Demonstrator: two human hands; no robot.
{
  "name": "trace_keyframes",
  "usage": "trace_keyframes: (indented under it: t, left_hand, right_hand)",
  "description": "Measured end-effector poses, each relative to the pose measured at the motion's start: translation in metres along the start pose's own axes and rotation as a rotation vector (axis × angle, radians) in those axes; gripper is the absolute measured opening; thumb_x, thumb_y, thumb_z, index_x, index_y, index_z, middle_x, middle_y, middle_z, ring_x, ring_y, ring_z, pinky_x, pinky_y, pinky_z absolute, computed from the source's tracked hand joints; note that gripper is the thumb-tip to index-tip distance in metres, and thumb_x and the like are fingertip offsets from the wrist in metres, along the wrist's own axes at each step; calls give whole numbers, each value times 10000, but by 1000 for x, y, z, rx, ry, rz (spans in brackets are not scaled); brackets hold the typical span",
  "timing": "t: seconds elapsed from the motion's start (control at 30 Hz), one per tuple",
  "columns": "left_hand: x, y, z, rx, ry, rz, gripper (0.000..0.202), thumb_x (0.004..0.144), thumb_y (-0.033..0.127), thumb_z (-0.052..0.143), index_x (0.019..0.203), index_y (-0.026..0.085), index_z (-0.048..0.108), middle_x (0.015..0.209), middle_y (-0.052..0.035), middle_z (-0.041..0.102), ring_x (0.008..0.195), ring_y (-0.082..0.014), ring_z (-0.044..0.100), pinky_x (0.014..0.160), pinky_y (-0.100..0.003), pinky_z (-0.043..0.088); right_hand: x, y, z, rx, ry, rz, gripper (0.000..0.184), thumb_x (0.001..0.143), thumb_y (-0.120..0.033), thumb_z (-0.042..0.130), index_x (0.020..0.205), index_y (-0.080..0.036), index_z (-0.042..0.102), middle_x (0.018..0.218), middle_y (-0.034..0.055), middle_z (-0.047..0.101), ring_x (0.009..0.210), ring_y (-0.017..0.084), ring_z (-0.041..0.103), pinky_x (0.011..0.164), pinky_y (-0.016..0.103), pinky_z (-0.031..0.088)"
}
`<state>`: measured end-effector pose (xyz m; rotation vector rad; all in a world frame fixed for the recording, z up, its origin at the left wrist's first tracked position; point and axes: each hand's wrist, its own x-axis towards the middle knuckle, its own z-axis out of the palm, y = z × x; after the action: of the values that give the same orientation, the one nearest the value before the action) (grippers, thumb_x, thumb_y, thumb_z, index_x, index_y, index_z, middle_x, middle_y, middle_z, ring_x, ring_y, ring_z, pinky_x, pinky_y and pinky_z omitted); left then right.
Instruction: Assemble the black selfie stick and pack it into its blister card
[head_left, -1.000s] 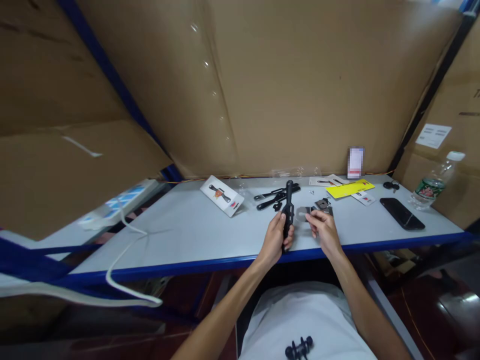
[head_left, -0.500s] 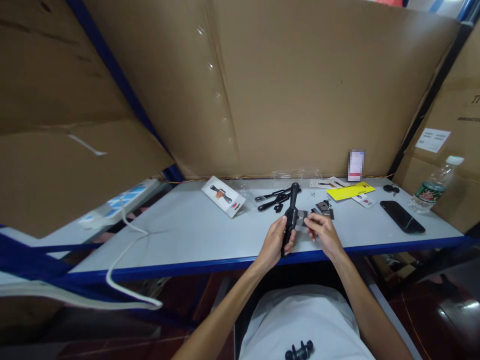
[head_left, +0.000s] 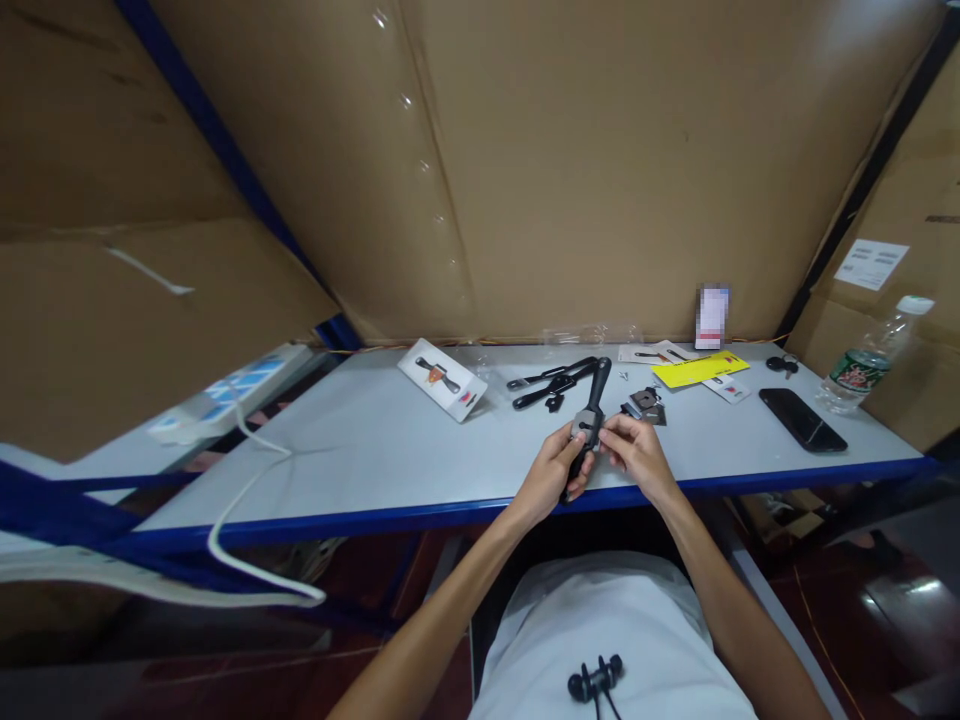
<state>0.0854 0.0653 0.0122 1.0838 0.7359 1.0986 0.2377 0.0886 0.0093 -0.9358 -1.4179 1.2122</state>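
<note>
My left hand (head_left: 556,462) is wrapped around a black spokeshave (head_left: 599,382), whose upper handle points away from me. A grey metal blade (head_left: 583,424) with a slot lies flat against the tool's middle, under my left thumb. My right hand (head_left: 637,452) pinches at the blade's right edge; its fingertips partly hide what they grip. Just beyond, more black spokeshave bodies (head_left: 551,385) rest on the table with a small black knob piece (head_left: 554,403). Right of them is a small pile of grey blades and metal parts (head_left: 645,405).
A white carded package (head_left: 442,378) lies left. Yellow card (head_left: 697,370), keys (head_left: 782,366), a black phone (head_left: 802,419) and a plastic bottle (head_left: 862,370) are on the right. A screen (head_left: 711,315) stands against the cardboard wall (head_left: 570,170). A white cable (head_left: 232,510) hangs left.
The blade has moved left from beside the spokeshave onto its middle, and my right hand has come closer to the tool. My left thumb now lies over the blade. The view has shifted slightly.
</note>
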Motion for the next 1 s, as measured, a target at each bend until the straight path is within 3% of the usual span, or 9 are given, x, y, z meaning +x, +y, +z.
trace_keyframes:
  t: [0.37, 0.47, 0.57, 0.7, 0.8, 1.0]
  left_hand:
    - [-1, 2, -3, 24, -4, 9, 411, 817, 531, 715, 880, 158, 556, 585, 27, 577, 334, -42, 343, 307, -173, 272]
    - [-2, 3, -4, -61, 91, -15, 423, 806, 487, 737, 1008, 153, 574, 594, 51, 553, 346, -32, 315, 325, -157, 245]
    - [-1, 3, -5, -129, 148, -23, 435, 800, 456, 749, 1051, 143, 579, 594, 59, 535, 358, -23, 298, 346, -144, 232]
    - [0, 4, -5, -143, 142, -28, 431, 794, 451, 757, 1038, 139, 586, 596, 52, 533, 358, -24, 306, 340, -145, 213]
    - [-1, 5, -4, -147, 145, -30, 427, 785, 441, 762, 1033, 140, 589, 600, 54, 532, 361, -22, 307, 343, -143, 227]
    - [-1, 4, -4, -119, 147, -46, 441, 777, 450, 760, 1035, 137, 588, 595, 56, 527, 368, -21, 296, 343, -142, 235]
  right_hand:
    - [-2, -1, 1, -108, -51, -60, 305, 826, -498, 595, 722, -211, 602, 638, -10, 593, 467, 116, 454, 470, 248, 361]
    - [0, -1, -14, -207, 145, -85, 299, 836, -485, 581, 779, -205, 671, 623, -1, 591, 538, 152, 514, 518, 261, 393]
    - [3, -1, -46, -472, 393, -95, 233, 852, -407, 572, 801, -214, 693, 670, 18, 650, 667, 201, 598, 636, 285, 446]
    - [9, -3, -88, -916, 508, 40, 141, 856, -272, 601, 929, -242, 717, 857, 39, 737, 825, 234, 654, 744, 305, 441]
    - [15, -3, -100, -1038, 463, 120, 191, 880, -256, 621, 1051, -243, 705, 924, 44, 744, 895, 239, 666, 738, 300, 422]
    - [33, -4, -92, -1165, 380, 187, 193, 919, -351, 642, 1053, -221, 693, 1026, 86, 725, 982, 270, 657, 725, 314, 416]
